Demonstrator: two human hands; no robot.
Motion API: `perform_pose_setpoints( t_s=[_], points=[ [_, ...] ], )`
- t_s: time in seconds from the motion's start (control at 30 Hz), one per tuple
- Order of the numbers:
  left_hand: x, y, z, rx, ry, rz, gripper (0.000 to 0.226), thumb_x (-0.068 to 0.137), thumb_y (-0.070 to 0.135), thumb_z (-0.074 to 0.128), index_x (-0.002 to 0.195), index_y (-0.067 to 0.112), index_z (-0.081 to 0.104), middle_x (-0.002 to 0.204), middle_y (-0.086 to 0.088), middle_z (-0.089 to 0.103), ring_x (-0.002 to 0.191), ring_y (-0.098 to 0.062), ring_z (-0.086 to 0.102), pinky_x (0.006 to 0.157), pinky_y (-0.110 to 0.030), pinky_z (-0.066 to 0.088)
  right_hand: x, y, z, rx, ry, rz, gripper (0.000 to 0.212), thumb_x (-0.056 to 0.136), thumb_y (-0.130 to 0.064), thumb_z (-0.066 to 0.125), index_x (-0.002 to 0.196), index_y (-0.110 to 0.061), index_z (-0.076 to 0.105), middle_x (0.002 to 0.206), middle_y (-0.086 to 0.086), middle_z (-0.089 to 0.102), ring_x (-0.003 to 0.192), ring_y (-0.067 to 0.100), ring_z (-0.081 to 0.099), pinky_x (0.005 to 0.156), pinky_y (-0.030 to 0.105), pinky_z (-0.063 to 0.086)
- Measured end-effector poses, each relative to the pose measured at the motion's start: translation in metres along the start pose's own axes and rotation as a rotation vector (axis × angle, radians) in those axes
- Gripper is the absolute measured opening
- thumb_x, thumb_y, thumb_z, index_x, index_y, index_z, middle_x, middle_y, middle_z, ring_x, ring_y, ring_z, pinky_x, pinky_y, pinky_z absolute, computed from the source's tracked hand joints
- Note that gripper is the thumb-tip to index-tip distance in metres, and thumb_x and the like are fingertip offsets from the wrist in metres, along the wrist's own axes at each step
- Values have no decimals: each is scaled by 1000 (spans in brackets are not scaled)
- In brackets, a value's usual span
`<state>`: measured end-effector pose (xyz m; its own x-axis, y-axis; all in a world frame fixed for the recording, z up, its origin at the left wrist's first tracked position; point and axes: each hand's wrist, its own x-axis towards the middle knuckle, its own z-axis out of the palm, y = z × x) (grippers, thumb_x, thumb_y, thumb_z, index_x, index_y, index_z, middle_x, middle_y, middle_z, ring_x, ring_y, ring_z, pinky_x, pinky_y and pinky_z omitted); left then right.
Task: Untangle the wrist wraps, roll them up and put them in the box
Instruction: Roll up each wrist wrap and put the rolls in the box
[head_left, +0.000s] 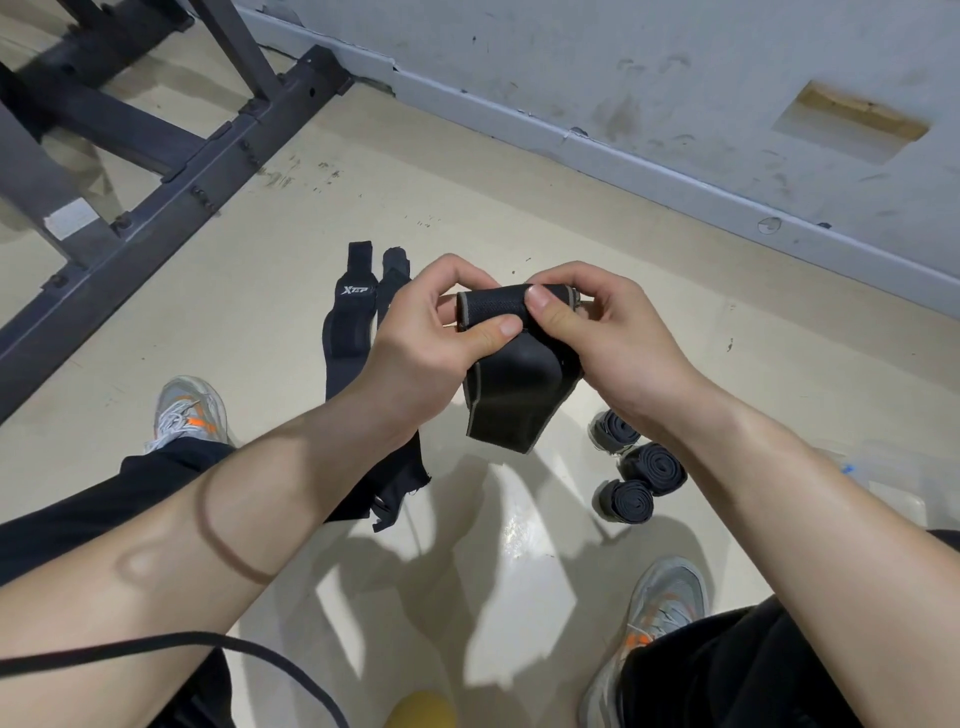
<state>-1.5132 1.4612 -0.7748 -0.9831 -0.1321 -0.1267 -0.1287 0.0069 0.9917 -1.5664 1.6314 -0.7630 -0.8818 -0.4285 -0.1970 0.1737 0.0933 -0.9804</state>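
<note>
Both hands hold one black wrist wrap (511, 400) with a grey edge above the floor. Its top end is rolled into a short tube between my thumbs and fingers, and the loose tail hangs down. My left hand (436, 322) pinches the left end of the roll. My right hand (597, 332) pinches the right end, thumb on top. Flat black wraps (347, 338) lie on the floor behind my left wrist, one with white lettering. Three rolled wraps (636, 467) lie on the floor under my right forearm. No box is in view.
A dark metal rack frame (171, 156) stands on the floor at the upper left. A grey wall with a skirting (675, 171) runs across the back. My two shoes (189, 410) rest on the beige floor. A black cord (208, 644) crosses the lower left.
</note>
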Motion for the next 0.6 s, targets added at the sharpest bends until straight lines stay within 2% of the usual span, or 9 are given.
perform_pose_setpoints(
  t_s=[0.07, 0.13, 0.23, 0.27, 0.33, 0.4, 0.5, 0.53, 0.6],
  points=[
    [-1, 0, 2, -39, -17, -34, 24, 80, 19, 76, 99, 18, 62, 83, -4, 74, 77, -17, 70, 71, -29, 56, -1, 0, -1, 3, 23, -23, 4, 98, -13, 66, 100, -14, 69, 72, -2, 70, 64, 13, 65, 61, 26, 51],
    [-2, 0, 4, -126, -38, -110, 30, 80, 18, 75, 108, 14, 62, 87, -8, 74, 79, -22, 70, 75, -33, 56, -1, 0, -2, 22, 32, -27, 8, 97, -7, 66, 99, -14, 68, 70, -2, 70, 62, 14, 65, 60, 25, 53],
    [-3, -2, 7, -201, -78, -212, 48, 82, 21, 74, 124, 3, 62, 114, -23, 73, 107, -38, 72, 101, -52, 54, -1, 1, -2, -8, 40, -40, 14, 95, -3, 68, 96, -16, 68, 72, -2, 70, 65, 13, 65, 62, 24, 53],
    [-4, -1, 8, -209, -100, -238, 50, 83, 20, 73, 128, 0, 62, 121, -27, 70, 114, -41, 69, 105, -54, 52, -1, 1, -1, -20, 44, -43, 15, 95, -2, 68, 95, -17, 68, 74, -2, 69, 66, 12, 64, 62, 24, 53],
    [-3, 2, 7, -207, -123, -270, 46, 86, 17, 69, 126, -4, 64, 121, -28, 69, 112, -40, 69, 99, -44, 56, -1, 1, -1, -36, 51, -45, 18, 94, 0, 68, 95, -18, 68, 78, 1, 68, 67, 12, 63, 63, 25, 53],
    [-2, 6, 7, -231, -136, -290, 36, 92, 18, 66, 120, -5, 68, 107, -21, 71, 98, -28, 71, 86, -32, 58, -1, 1, -1, -49, 43, -57, 20, 93, 2, 69, 95, -18, 68, 81, 3, 67, 69, 13, 62, 64, 26, 53],
    [-1, 7, 8, -216, -100, -302, 39, 105, 31, 57, 114, -5, 69, 87, -13, 70, 75, -19, 68, 70, -28, 54, -1, 4, 0, -88, 31, -70, 21, 91, 1, 71, 95, -19, 68, 83, 4, 68, 73, 15, 63, 67, 30, 56],
    [-1, 6, 8, -190, -77, -284, 40, 103, 33, 59, 113, -4, 69, 88, -15, 71, 76, -21, 69, 72, -32, 54, -2, 4, 1, -95, 35, -67, 21, 91, 1, 71, 96, -19, 68, 84, 4, 68, 74, 14, 64, 68, 29, 56],
    [-1, 6, 8, -194, -42, -259, 45, 94, 33, 65, 118, -4, 69, 108, -25, 73, 99, -34, 73, 93, -44, 57, -2, 3, 3, -71, 57, -48, 20, 89, -1, 74, 101, -16, 68, 86, 4, 70, 77, 12, 66, 70, 27, 56]
  ],
)
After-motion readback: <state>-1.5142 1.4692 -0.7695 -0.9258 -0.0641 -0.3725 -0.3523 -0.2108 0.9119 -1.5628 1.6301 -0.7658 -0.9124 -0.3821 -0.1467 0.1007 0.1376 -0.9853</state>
